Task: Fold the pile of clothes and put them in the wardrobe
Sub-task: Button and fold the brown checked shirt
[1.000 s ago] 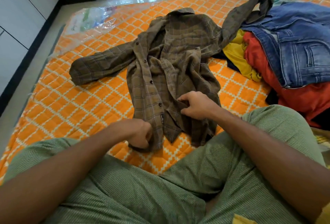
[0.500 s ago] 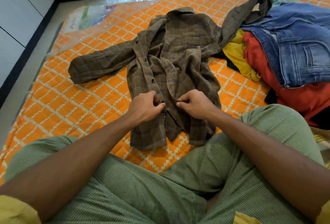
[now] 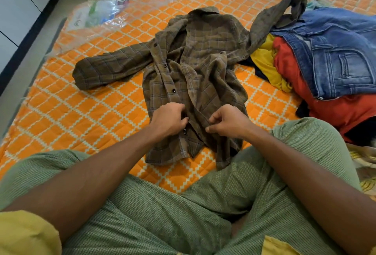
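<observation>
- The left hand [image 3: 168,120] and right hand [image 3: 227,121] each pinch a front edge of the brown checked shirt [image 3: 203,67] near its hem.
- The shirt lies open and rumpled on the mattress [image 3: 81,112], sleeves sprawled; no fold is made yet.
- At the right, the pile [image 3: 335,112], topped by jeans [image 3: 335,55], sits unfolded, so nearly all the folding and putting away seems left.

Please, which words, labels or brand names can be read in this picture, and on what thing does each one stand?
No text here is readable.
Small dark tag on the plaid shirt, beside the left hand: too small to read.
Printing on the clear plastic wrap at the far corner of the mattress: blurred, unreadable.
</observation>
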